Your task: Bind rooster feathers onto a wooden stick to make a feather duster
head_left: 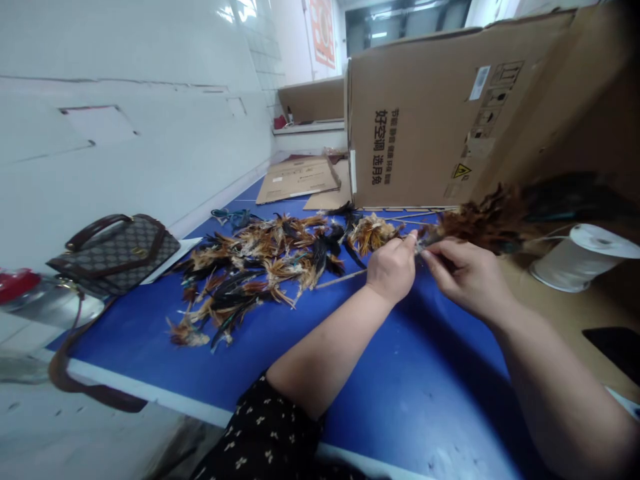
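Note:
My left hand (393, 268) is closed around a thin stick (343, 279), whose bare end sticks out to the left above the blue table. Brown and black feathers (487, 217) bush out from the stick's other end, beyond my right hand, their dark tips blurred. My right hand (463, 273) is closed in a pinch right beside the left, at the base of these feathers; what lies between its fingertips is too small to make out. Left of my hands, loose bundles of brown, tan and black feathers (273, 257) lie spread over the table.
A white spool of cord (570, 263) stands on cardboard at the right. Behind my hands rises a large cardboard box (420, 127), with flat cardboard pieces (297, 180) beside it. A patterned handbag (117, 257) and a red-lidded clear jar (55, 303) are at the left.

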Motion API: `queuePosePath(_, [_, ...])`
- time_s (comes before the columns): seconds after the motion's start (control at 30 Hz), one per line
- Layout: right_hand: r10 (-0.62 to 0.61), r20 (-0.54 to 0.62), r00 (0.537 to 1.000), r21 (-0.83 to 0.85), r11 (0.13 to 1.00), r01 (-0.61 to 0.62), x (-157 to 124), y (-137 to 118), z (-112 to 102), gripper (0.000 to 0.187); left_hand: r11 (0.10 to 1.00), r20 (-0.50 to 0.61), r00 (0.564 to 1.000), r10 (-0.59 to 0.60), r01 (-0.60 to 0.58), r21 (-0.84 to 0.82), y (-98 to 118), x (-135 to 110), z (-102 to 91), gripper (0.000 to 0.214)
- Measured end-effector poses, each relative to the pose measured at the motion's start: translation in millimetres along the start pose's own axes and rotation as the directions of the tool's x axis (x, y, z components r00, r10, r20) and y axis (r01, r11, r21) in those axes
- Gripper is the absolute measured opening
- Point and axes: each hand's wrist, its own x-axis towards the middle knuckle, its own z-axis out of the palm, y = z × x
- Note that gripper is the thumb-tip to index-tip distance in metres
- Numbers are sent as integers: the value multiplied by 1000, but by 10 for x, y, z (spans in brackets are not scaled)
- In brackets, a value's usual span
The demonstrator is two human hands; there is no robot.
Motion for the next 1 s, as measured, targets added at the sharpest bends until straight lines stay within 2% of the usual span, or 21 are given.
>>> queuePosePath(0.07, [-28,29,999,-194,981,33,8,7,-53,23,995,34,996,87,-88,45,30,-60,37,42])
queuePosePath(0.13, [-7,-3,1000,-283,959,6,26,40,-102,21,988,29,988,150,-151,39,82,-106,65,41])
queuePosePath(0.27, [23,-88,996,-191,981,-39,67,135,-157,16,987,1,987,160,-160,-2,189,-157,83,36])
queuePosePath(0.53, [-27,-117,993,-65,998,19,65,264,-67,11,991,16,997,77,-74,-115,296,-180,76,34])
queuePosePath(0.63, [-36,-174,984,-44,999,29,69,226,-50,10,991,11,999,36,-34,-129,276,-158,98,34])
queuePosePath(0.7, [-68,-249,966,-114,993,40,70,129,-70,8,990,-6,1000,13,-14,-139,233,-134,107,33])
queuePosePath(0.77, [-145,-367,919,-194,978,77,51,-17,-77,7,988,-23,1000,-8,5,-153,179,-103,99,32])
queuePosePath(0.83, [-201,-463,863,-178,975,132,-2,-172,-24,17,986,-31,999,-37,32,-163,126,-67,71,32])
queuePosePath(0.87, [-200,-482,853,-126,979,158,-41,-237,35,25,985,-33,998,-59,52,-166,103,-47,52,31])
queuePosePath(0.93, [-141,-424,895,28,985,168,-128,-315,207,38,980,-30,993,-111,104,-170,68,-10,17,29])
queuePosePath(1.0, [23,-339,941,142,990,27,-200,-313,403,41,974,-19,988,-153,147,-170,46,18,-5,26])
